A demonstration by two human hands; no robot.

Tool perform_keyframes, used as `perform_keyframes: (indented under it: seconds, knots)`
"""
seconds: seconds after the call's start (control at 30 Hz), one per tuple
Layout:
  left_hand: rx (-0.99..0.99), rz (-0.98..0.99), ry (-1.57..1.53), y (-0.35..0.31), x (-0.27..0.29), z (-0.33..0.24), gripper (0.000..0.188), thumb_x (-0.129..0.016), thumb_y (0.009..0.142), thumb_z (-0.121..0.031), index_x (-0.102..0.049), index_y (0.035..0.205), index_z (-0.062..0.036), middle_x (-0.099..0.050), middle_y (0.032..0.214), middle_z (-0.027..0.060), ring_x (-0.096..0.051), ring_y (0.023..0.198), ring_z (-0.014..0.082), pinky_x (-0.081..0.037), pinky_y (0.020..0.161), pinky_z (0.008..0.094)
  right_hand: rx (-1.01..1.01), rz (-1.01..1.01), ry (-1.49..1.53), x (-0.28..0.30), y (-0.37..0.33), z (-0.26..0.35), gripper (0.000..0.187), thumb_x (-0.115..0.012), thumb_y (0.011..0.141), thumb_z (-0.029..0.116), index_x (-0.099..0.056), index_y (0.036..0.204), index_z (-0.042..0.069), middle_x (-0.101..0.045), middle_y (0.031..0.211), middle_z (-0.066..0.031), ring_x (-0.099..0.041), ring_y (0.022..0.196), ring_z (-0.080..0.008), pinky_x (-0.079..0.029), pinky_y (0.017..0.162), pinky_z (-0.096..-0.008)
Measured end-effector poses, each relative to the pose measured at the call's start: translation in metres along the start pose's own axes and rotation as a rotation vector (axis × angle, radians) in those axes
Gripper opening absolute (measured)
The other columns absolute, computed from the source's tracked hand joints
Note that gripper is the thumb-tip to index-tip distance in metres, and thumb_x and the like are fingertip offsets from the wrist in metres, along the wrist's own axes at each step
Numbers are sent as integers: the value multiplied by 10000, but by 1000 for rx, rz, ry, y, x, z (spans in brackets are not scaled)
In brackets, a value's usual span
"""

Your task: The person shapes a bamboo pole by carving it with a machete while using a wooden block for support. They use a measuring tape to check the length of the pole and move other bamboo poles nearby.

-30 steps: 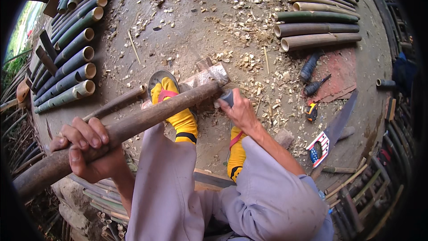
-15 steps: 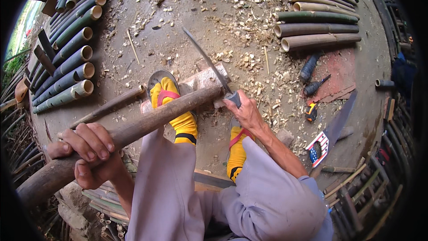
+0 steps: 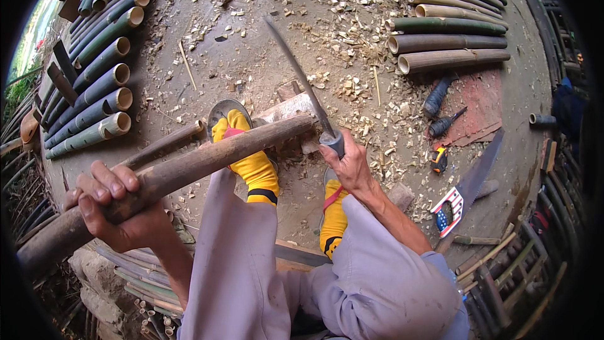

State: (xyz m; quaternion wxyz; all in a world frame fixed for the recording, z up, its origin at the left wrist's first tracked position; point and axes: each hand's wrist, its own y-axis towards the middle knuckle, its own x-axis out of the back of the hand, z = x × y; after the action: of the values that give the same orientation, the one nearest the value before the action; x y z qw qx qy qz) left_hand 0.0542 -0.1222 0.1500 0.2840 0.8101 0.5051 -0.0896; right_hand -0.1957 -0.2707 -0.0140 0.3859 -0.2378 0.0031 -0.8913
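Note:
My left hand is wrapped round a long brown pole, which looks like bamboo or wood. The pole slants from the lower left up to the middle. Its far end rests over, or hangs just above, a pale log on the ground; which of the two I cannot tell. My right hand grips the grey handle of a machete. The long dark blade points up and left, passing close beside the pole's end. Whether blade and pole touch is unclear.
Wood chips litter the ground. Bamboo tubes lie in a row at left, more tubes at right. Near those are dark-handled tools, a tape measure and a handsaw. My yellow-socked feet flank the log.
My right hand has lifted the machete slightly, and its blade has swung a little upward. My left hand has shifted its grip, with the thumb now along the pole's near side.

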Motion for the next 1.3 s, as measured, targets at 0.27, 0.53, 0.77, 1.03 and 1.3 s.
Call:
perform_keyframes:
  seconds: [0.27, 0.53, 0.77, 1.03, 1.3]
  knots:
    - [-94, 102, -19, -4, -5, -4, 198, -476, 844, -127, -477, 1028, -55, -444, 696, 44, -440, 626, 138, -456, 494, 254, -84, 115, -86, -6, 9, -30, 450, -581, 878, 429, -499, 958, -6, -616, 685, -165, -656, 638, -273, -525, 558, -369]
    - [-88, 307, 11, 2, -1, 2, 258, -528, 792, -148, -484, 1024, -44, -445, 737, 56, -436, 717, 165, -426, 672, 313, 53, 50, -162, -13, 7, -27, 471, -598, 863, 437, -468, 939, -10, -599, 637, -178, -656, 628, -341, -508, 522, -403]
    - [1, -52, 31, 2, 3, -12, 150, -522, 848, -195, -450, 850, -64, -409, 748, 52, -404, 700, 153, -388, 638, 287, 22, 70, 36, -3, 7, -1, 459, -589, 875, 428, -477, 937, -13, -597, 667, -177, -655, 636, -308, -507, 532, -403]
    - [-54, -97, 94, -6, -18, -7, 116, -521, 833, -155, -442, 882, -85, -421, 713, 19, -407, 618, 107, -395, 506, 234, -138, 110, -42, -14, 6, -23, 445, -580, 878, 419, -486, 929, -12, -624, 689, -177, -663, 655, -311, -525, 545, -370]
    - [-91, 165, -70, -4, -1, -6, 202, -516, 798, -120, -466, 977, -39, -424, 704, 57, -450, 606, 144, -456, 481, 242, 33, 29, -82, -15, -2, -22, 427, -625, 856, 393, -496, 921, -9, -613, 671, -162, -665, 657, -304, -521, 539, -374]
